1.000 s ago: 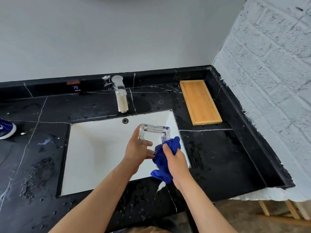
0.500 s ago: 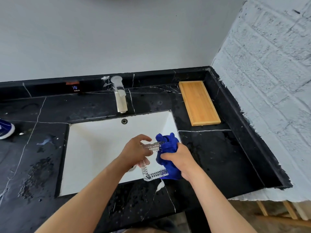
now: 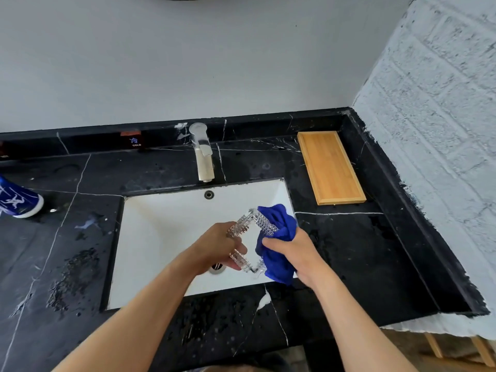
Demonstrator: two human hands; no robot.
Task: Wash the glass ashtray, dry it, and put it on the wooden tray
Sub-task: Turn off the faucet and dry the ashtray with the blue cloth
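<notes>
The square cut-glass ashtray point(image 3: 248, 224) is held tilted above the right half of the white sink point(image 3: 161, 232). My left hand point(image 3: 217, 248) grips its left edge. My right hand point(image 3: 292, 251) is shut on a blue cloth point(image 3: 279, 229) pressed against the ashtray's right side. The wooden tray point(image 3: 330, 167) lies flat and bare on the black counter at the back right, beside the white brick wall.
A metal faucet point(image 3: 202, 154) stands behind the sink. The black marble counter point(image 3: 362, 259) has wet patches left and right of the basin. A blue-and-white object point(image 3: 18, 200) sits at the far left edge. The brick wall point(image 3: 429, 130) bounds the right side.
My left hand has turned the ashtray round while my right hand shifted the blue cloth along its right side. Both hands stay over the sink.
</notes>
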